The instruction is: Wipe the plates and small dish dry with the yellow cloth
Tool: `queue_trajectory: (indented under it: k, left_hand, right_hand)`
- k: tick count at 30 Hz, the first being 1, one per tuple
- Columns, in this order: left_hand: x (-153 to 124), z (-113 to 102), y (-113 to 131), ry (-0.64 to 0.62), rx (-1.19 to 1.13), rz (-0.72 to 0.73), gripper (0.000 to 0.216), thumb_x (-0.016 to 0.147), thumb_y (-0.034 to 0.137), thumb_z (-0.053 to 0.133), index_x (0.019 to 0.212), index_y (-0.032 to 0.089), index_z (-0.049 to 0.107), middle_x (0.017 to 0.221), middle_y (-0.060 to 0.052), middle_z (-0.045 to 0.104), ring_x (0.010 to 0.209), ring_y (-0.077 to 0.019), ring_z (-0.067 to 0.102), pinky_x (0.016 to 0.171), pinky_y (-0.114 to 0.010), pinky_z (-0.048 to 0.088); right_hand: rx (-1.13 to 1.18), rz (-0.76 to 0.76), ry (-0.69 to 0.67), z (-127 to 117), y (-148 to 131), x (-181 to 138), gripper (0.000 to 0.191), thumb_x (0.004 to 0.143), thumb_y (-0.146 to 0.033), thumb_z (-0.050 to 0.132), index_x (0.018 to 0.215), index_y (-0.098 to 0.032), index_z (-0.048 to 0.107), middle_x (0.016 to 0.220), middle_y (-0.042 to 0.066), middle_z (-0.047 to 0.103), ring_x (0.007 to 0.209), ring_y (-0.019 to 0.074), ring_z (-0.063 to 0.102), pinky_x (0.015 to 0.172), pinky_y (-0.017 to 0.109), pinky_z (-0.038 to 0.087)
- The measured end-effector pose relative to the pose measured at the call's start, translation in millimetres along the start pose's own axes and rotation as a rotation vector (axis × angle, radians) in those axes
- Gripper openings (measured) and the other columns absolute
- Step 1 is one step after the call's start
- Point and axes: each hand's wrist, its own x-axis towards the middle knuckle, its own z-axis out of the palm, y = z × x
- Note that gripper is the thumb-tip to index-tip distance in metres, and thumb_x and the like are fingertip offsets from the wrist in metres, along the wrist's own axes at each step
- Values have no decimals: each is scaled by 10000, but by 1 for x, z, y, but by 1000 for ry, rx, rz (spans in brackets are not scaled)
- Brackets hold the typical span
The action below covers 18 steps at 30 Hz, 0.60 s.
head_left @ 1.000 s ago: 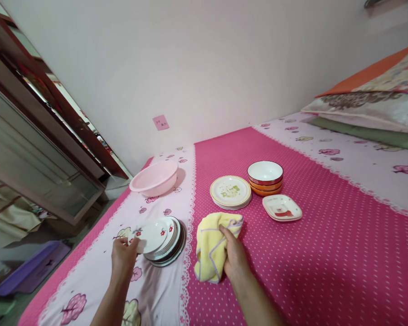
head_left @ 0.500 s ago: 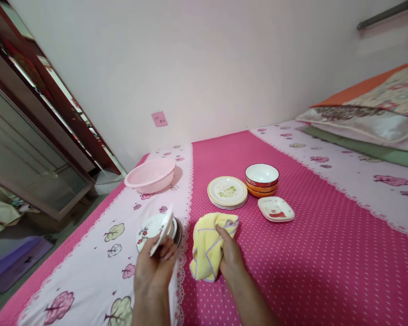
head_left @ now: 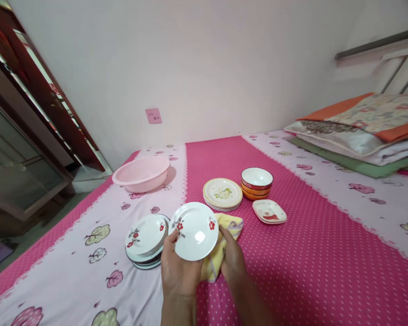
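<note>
A white plate with red flowers (head_left: 194, 231) is tilted up in my left hand (head_left: 181, 274), thumb on its rim and fingers beneath. My right hand (head_left: 231, 258) grips a yellow cloth (head_left: 212, 262) with purple edging, held behind and against the plate's right side. Some of the cloth and my fingertips are hidden behind the plate. To the left, a stack of similar flowered plates (head_left: 146, 235) lies on darker-rimmed dishes. Beyond the cloth are yellow-rimmed plates (head_left: 222, 192) in a stack.
Stacked orange bowls (head_left: 257, 183) stand right of the yellow-rimmed plates, with squarish dishes (head_left: 269, 211) just in front. A pink basin (head_left: 143, 174) sits near the wall. Folded bedding (head_left: 360, 131) is piled at the right on the patterned bedspread (head_left: 313, 253).
My left hand has brought the plate from over the flowered stack rightward to the cloth, turning its face toward me. The view has shifted slightly.
</note>
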Motion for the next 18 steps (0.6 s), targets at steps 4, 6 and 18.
queue_trajectory:
  k: [4, 6, 18]
  left_hand:
    - [5, -17, 0, -116, 3, -27, 447, 945, 558, 559, 1158, 235, 782, 1186, -113, 791, 1218, -354, 684, 1001, -507, 574]
    - [9, -23, -3, -127, -21, -4, 435, 963, 564, 541, 1135, 256, 794, 1238, -95, 778, 1267, -338, 659, 1022, -492, 564]
    - [22, -34, -11, -65, -116, 10, 318, 958, 438, 585, 1126, 290, 811, 1217, -57, 792, 1243, -318, 674, 1045, -495, 545]
  right_hand:
    - [56, 83, 147, 9, -22, -8, 399, 854, -329, 712, 1219, -167, 709, 1008, 78, 834, 880, 289, 806, 789, 406, 668]
    - [99, 22, 182, 13, -32, -10, 394, 885, -331, 666, 1248, -184, 700, 1018, 60, 833, 906, 273, 800, 816, 402, 663]
    - [163, -38, 105, 10, -62, -15, 529, 965, -590, 496, 1282, -215, 694, 1150, 85, 806, 1039, 301, 770, 919, 501, 617]
